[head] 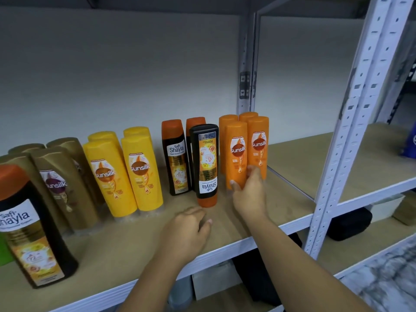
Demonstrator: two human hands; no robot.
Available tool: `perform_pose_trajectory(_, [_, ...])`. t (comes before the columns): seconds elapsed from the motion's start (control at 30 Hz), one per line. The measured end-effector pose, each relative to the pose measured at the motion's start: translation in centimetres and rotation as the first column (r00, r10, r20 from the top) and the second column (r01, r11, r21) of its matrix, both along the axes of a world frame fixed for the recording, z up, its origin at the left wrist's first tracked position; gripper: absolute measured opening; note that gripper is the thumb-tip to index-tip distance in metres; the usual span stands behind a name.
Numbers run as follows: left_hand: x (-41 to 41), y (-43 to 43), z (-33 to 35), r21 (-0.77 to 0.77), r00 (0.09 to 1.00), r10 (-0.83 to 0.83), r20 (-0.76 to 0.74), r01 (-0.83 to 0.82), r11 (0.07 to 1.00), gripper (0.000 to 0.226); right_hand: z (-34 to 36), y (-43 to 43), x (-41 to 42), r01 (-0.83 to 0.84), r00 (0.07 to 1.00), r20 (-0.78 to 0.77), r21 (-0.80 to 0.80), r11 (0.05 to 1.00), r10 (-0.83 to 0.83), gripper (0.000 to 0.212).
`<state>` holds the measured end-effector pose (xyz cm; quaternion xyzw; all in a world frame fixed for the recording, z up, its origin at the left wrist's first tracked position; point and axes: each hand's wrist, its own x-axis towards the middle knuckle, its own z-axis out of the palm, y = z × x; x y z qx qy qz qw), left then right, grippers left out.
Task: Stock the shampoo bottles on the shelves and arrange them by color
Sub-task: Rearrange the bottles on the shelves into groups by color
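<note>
Right hand [247, 190] grips the front orange bottle [236, 152] low on its body, towards the shelf's [286, 199] right end. Left hand [191, 224] is loosely curled and holds nothing, near the front edge, just before the cap-down black bottle [206, 165]. Yellow bottles [144, 172] and brown bottles [60, 183] stand further left.

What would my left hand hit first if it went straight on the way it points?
Probably the orange cap of the upside-down black Shayla bottle standing just ahead of the left hand; depth is unclear.
</note>
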<state>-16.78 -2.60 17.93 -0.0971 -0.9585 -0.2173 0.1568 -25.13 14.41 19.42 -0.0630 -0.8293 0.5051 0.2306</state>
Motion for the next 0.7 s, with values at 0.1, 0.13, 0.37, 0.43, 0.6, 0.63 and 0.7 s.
perform_pose_trajectory(0.1, [-0.1, -0.1, -0.1, -0.006, 1.0, -0.006, 0.005, 0.006, 1.0, 0.036, 0.0, -0.1, -0.2, 0.014, 1.0, -0.017, -0.003, 1.0, -0.014, 0.057])
perform_pose_trajectory(0.13, [-0.1, -0.1, -0.1, -0.008, 1.0, -0.008, 0.007, 0.008, 1.0, 0.036, 0.0, -0.1, -0.3, 0.018, 1.0, -0.015, -0.006, 1.0, -0.018, 0.058])
perform_pose_trajectory(0.37, [-0.1, -0.3, -0.1, -0.007, 1.0, -0.024, 0.012, 0.024, 1.0, 0.039, 0.2, -0.2, -0.3, 0.031, 0.999, 0.008, -0.024, 0.999, -0.031, 0.057])
perform_pose_trajectory(0.43, [-0.1, -0.3, 0.0, -0.008, 1.0, -0.03, -0.001, 0.03, 1.0, 0.037, 0.1, -0.1, -0.2, 0.022, 1.0, 0.011, -0.018, 1.0, -0.022, 0.055])
perform_pose_trajectory(0.6, [0.5, -0.1, 0.1, -0.041, 0.994, -0.105, -0.008, 0.105, 0.994, 0.046, -0.1, 1.8, 0.6, 0.019, 1.0, 0.018, 0.007, 1.0, -0.019, 0.054])
perform_pose_trajectory(0.63, [0.5, 0.0, 0.1, -0.058, 0.993, -0.122, 0.0, 0.121, 0.991, 0.049, -0.1, 2.4, 0.6, 0.028, 0.999, 0.021, -0.003, 1.0, -0.028, 0.054])
perform_pose_trajectory(0.7, [0.5, 0.2, 0.1, -0.075, 0.99, -0.138, 0.011, 0.138, 0.988, 0.052, 0.0, 3.5, 0.7, 0.043, 0.998, 0.042, -0.036, 0.998, -0.041, 0.054])
